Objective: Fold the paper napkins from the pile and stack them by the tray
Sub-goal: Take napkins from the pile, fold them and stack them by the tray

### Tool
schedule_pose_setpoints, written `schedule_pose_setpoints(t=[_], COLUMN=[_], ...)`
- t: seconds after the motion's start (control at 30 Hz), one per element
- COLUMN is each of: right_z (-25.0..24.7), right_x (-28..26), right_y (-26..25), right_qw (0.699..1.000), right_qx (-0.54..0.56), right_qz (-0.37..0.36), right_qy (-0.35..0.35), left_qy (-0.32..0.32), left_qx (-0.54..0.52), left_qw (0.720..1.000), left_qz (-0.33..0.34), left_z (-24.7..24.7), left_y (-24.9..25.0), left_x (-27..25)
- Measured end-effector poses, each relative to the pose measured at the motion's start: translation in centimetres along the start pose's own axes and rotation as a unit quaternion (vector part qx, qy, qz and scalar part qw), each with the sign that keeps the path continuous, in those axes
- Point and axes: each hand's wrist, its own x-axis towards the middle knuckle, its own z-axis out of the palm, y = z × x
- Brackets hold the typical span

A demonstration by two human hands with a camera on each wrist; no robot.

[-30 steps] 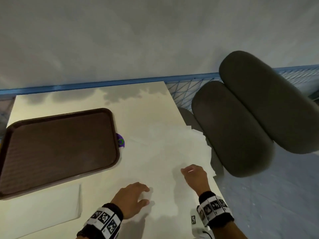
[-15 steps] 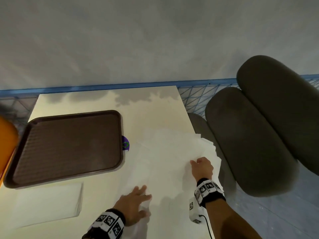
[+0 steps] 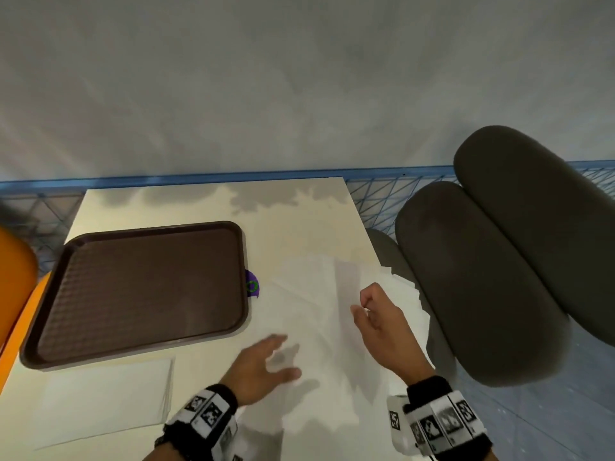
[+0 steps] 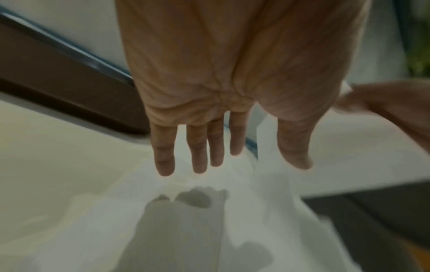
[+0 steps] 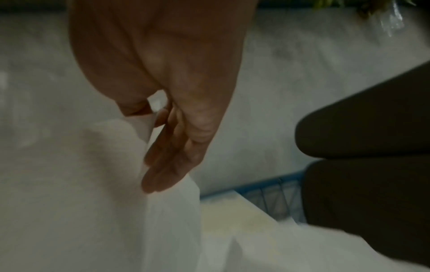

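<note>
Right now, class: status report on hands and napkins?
Left hand open over pile. Right hand pinching one napkin. Tray bare. Nothing in the way.

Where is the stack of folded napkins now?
In the head view, the folded stack lies at lower left on the table, just in front of the brown tray.

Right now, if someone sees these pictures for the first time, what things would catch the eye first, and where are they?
The dark brown tray on the left of the pale table stands out most. Right of it lies a loose pile of white napkins, where the right hand pinches a sheet while the left hand hovers open. A folded stack lies in front of the tray.
</note>
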Motion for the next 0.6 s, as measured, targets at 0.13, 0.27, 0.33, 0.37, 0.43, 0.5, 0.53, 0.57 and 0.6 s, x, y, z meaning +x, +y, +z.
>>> schedule_pose_setpoints(t=[0.13,0.27,0.33,0.37,0.43,0.5,0.53,0.57,0.6], right_z=[-1.5,-2.4,-2.6,-2.6,-2.4,-1.9,-1.6,-1.3,-0.9], right_x=[-1.8,-3.2,-3.8,-4.0,-4.7,-5.4,-5.8,-6.2,-6.6], right_y=[-5.6,-9.7,-10.6,-10.7,-10.2,-9.3,-8.9,-8.6,-8.3], right_qw=[0.993,0.959,0.949,0.945,0.941,0.939,0.936,0.93,0.923], right_qx=[0.063,0.239,0.288,0.307,0.326,0.336,0.341,0.352,0.365], right_qz=[-0.044,-0.044,-0.04,-0.025,0.014,0.053,0.076,0.098,0.114], right_qy=[-0.094,-0.148,-0.124,-0.11,-0.086,-0.059,-0.046,-0.037,-0.037], left_qy=[0.016,-0.113,-0.162,-0.166,-0.153,-0.131,-0.115,-0.092,-0.07], left_qx=[-0.186,-0.329,-0.392,-0.413,-0.441,-0.43,-0.413,-0.397,-0.383], left_qw=[0.982,0.937,0.906,0.895,0.884,0.891,0.9,0.91,0.918], left_qz=[0.011,-0.003,0.003,0.011,0.036,0.063,0.071,0.074,0.079], left_z=[-4.2,-5.2,-5.2,-5.2,-5.5,-6.3,-6.8,-7.4,-8.0], left_y=[2.6,3.8,4.3,4.4,4.8,5.4,5.6,6.0,6.1], left_x=[-1.4,-3.6,-4.6,-5.1,-6.3,-7.6,-8.3,-8.9,-9.5])
